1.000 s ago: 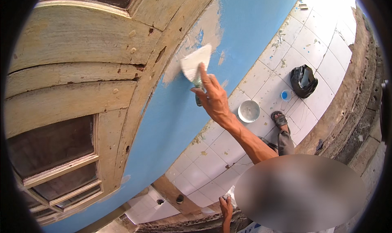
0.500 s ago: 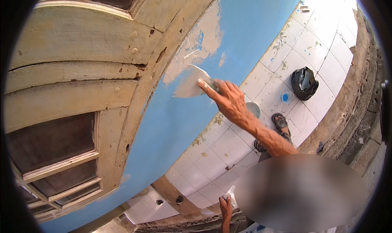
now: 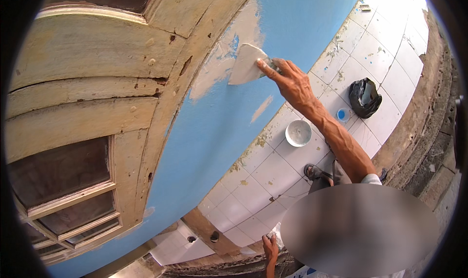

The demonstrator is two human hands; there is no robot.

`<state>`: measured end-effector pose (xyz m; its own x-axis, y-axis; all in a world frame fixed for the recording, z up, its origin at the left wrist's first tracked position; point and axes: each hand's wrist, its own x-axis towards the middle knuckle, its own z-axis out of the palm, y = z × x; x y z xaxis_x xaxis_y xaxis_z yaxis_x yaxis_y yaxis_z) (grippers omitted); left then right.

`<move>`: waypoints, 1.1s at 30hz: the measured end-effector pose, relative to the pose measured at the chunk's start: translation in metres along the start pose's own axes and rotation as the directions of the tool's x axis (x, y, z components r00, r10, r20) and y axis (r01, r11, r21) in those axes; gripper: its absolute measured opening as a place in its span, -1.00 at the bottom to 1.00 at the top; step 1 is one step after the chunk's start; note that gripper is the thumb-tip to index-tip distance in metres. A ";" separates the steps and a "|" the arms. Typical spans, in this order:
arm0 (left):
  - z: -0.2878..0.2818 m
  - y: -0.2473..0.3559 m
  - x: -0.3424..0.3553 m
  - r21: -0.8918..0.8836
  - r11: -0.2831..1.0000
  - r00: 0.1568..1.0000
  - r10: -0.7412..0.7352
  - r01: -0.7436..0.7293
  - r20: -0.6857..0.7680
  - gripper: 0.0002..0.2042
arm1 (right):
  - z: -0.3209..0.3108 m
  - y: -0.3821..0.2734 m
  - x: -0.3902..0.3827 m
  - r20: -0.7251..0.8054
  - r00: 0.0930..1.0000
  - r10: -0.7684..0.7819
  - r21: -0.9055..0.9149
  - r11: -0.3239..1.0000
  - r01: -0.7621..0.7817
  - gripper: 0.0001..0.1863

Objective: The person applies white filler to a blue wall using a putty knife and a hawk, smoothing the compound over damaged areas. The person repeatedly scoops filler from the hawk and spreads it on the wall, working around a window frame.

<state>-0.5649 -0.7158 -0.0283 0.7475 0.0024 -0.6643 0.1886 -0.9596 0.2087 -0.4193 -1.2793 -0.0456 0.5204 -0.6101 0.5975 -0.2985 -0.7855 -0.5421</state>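
Note:
My right hand (image 3: 295, 85) is closed around a wide putty knife (image 3: 247, 66), its pale blade pressed to or just over the blue wall (image 3: 204, 127). Under and around the blade spreads a rough off-white putty patch (image 3: 214, 73) along the wooden frame. A smaller putty streak (image 3: 262, 108) lies below the knife. Low in the view, my left hand (image 3: 269, 247) grips a whitish object (image 3: 278, 235); a blurred oval partly covers it, so I cannot tell its kind.
Left of the wall is a worn wooden window frame (image 3: 87, 49) with glass panes. On the white tiled floor (image 3: 248, 195) stand a bowl of greyish-white paste (image 3: 298, 133), a small blue cup (image 3: 343, 114) and an opened black plastic bag (image 3: 364, 98). A sandaled foot (image 3: 317, 171) shows near the blur.
My right hand and the putty knife have moved up and to the right. The lower streak shows more fully, and the bowl is uncovered. My left hand has barely moved.

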 end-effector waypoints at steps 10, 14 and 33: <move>0.004 -0.002 0.003 0.017 0.997 0.997 0.079 -0.078 -0.025 -0.60 | 0.015 -0.015 -0.070 0.254 0.833 0.492 0.501 0.670 -0.548 -0.24; 0.006 0.001 0.002 0.005 0.996 0.996 0.085 -0.085 -0.014 -0.62 | -0.017 -0.090 -0.016 0.490 0.677 0.549 0.724 0.176 -0.667 -0.25; 0.031 0.008 0.003 -0.155 0.985 0.997 0.073 -0.072 -0.002 -0.56 | -0.012 -0.183 -0.039 0.148 0.882 0.447 0.663 0.617 -0.424 -0.23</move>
<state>-0.5804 -0.7324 -0.0509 0.7604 -0.0672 -0.6460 0.2304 -0.9020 0.3650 -0.3949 -1.1125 0.0374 0.4445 -0.8738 0.1973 0.1253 -0.1575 -0.9795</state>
